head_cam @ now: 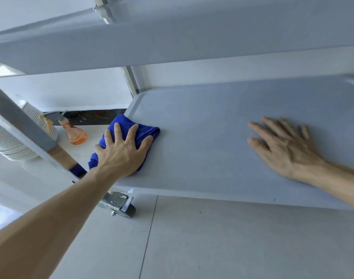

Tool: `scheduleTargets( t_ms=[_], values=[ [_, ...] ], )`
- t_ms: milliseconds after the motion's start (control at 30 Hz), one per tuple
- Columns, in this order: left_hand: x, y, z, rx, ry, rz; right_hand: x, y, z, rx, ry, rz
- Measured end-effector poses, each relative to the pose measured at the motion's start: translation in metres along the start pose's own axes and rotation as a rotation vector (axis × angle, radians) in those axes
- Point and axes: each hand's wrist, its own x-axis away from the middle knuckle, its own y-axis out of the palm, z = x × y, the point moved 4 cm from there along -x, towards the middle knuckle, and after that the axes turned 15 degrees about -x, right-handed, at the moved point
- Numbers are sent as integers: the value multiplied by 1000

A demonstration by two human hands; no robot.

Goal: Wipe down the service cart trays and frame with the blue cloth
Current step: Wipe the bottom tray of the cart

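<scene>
Blue microfibre, bunched into a loose pad, lies under the left hand (121,152) at the left end of the lower tray (212,137), a little left of the frame's centre. The blue cloth (131,125) sits right at the tray's left rim, with part of it spilling over the edge toward the lower left, next to the slanted metal post (23,125) of the cart. The left grip is a flat press: fingers spread and nearly straight on top of the cloth, palm bearing down, nothing curled round it. The right hand (282,150) rests open and flat on the bare tray surface at the right of the frame, well apart from the cloth, fingers pointing up and to the left; it appears to be steadying the cart. The relation that matters is this: the tray's long axis runs left to right across the picture, the cloth is at its far left end, and nearly all the bare surface stretches away to the right of the grip. So the coming stroke most likely runs rightward along that axis, toward the resting right hand, which would have to lift or shift to let the cloth through. The upper tray (172,37) overhangs across the top of the frame. An orange spray bottle (75,133) and a stack of white plates (11,141) stand beyond the cart at the left.
</scene>
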Motion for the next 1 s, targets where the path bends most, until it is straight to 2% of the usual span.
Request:
scheduleTargets(
  t_ms=[167,267,467,633,700,767,867,933,1000],
  values=[
    [-42,-8,35,-34,-53,-26,-1,0,3,-6,-9,33],
    [-48,-15,72,-18,16,-4,-2,2,5,-12,-3,53],
    [21,-19,135,-4,463,124,-3,1,5,-23,-26,86],
    [35,-15,94,19,805,243,-7,4,8,-9,-37,111],
    [10,-13,67,41,858,272,-6,5,9,-4,-54,120],
    [-27,-11,45,50,750,268,-5,5,8,-14,-65,125],
    [-80,-7,30,44,361,226,-3,4,6,-25,-73,139],
    [-98,-8,40,53,117,127,-2,3,4,-30,-78,148],
    [-98,-12,70,89,-18,18,-1,2,3,-34,-75,150]
  ],
)
